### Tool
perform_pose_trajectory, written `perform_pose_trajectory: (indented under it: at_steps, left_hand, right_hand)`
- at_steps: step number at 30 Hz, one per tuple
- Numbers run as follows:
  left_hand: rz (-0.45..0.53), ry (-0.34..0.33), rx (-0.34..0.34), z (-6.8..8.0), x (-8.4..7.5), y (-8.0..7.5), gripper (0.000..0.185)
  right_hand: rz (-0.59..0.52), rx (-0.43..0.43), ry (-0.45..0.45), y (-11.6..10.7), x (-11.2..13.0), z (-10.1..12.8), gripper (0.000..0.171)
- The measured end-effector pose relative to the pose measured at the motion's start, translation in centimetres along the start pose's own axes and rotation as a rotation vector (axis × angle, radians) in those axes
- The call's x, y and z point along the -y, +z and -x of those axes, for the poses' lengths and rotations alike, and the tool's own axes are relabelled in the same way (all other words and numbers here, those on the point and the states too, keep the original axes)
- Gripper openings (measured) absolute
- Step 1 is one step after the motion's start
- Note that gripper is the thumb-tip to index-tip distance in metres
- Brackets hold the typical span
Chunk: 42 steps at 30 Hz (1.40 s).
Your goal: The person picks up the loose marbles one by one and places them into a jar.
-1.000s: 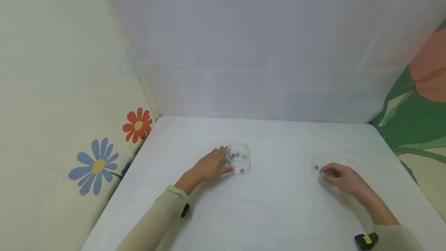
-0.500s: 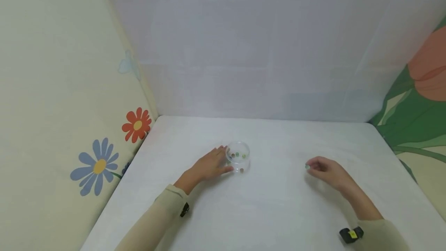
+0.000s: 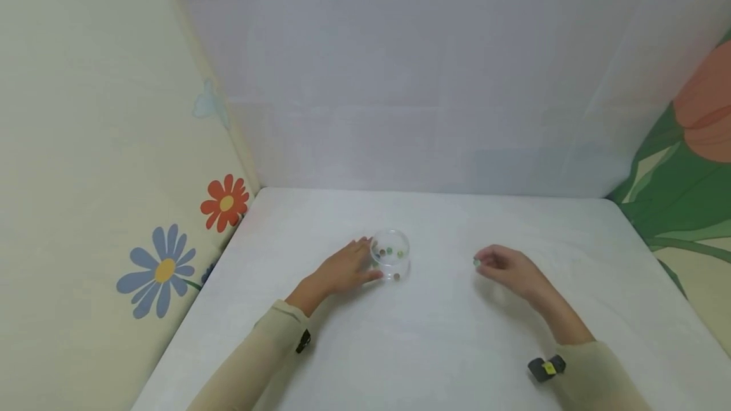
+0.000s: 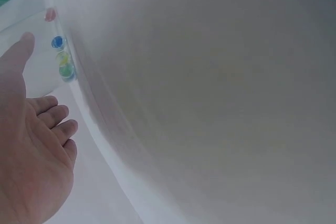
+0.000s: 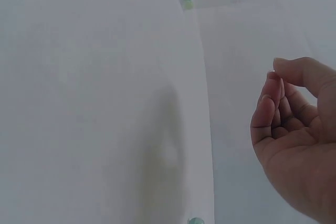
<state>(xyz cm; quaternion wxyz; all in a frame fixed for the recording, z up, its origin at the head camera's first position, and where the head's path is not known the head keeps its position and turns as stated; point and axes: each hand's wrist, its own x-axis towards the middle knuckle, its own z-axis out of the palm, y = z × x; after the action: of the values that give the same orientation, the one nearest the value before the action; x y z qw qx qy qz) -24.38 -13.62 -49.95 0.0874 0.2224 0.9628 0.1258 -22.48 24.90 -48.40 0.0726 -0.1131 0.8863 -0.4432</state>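
One marble (image 3: 476,262) pinched, right hand (image 3: 511,268) | left hand (image 3: 344,269) spread beside cup (image 3: 391,264) | yellow patch (image 3: 549,368) unreadable

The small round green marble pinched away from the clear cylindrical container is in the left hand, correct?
Not the left hand: the head view shows the right hand pinching the small round green marble, away from the clear cylindrical container.

Looks clear and glossy in the container (image 3: 394,266), glassy on the marbles (image 4: 58,42), smooth and matt across the table (image 3: 434,335), creased and cloth-like over the backdrop (image 3: 434,81).
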Motion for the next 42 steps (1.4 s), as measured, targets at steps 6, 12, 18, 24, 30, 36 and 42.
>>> perform_pose_trajectory:
  at_steps: [6,12,18,24,30,36,42]
  left_hand:
    - [-0.006,0.006,0.0,-0.2,0.0,0.1,0.091]
    - [-0.006,-0.007,-0.002,-0.2,0.0,0.2,0.091]
    - [0.006,-0.023,0.002,-0.1,0.0,0.2,0.092]
    - [-0.004,-0.025,-0.001,0.0,0.1,0.3,0.092]
    - [-0.011,-0.01,-0.015,0.0,0.0,0.1,0.091]
    - [-0.007,-0.017,-0.013,0.1,-0.2,0.0,0.091]
    - [-0.008,-0.01,-0.015,0.1,-0.2,0.0,0.092]
  right_hand:
    - [-0.029,0.013,-0.018,0.7,1.1,-0.7,0.027]
    - [-0.054,0.024,-0.057,1.2,1.9,-1.3,0.026]
    - [-0.077,0.033,-0.091,1.9,2.4,-1.9,0.024]
    - [-0.086,0.04,-0.091,2.8,3.4,-2.5,0.023]
    - [-0.092,0.042,-0.094,3.5,4.2,-3.2,0.023]
    - [-0.094,0.05,-0.094,4.1,4.9,-3.7,0.024]
    - [-0.113,0.068,-0.099,4.8,5.8,-4.2,0.024]
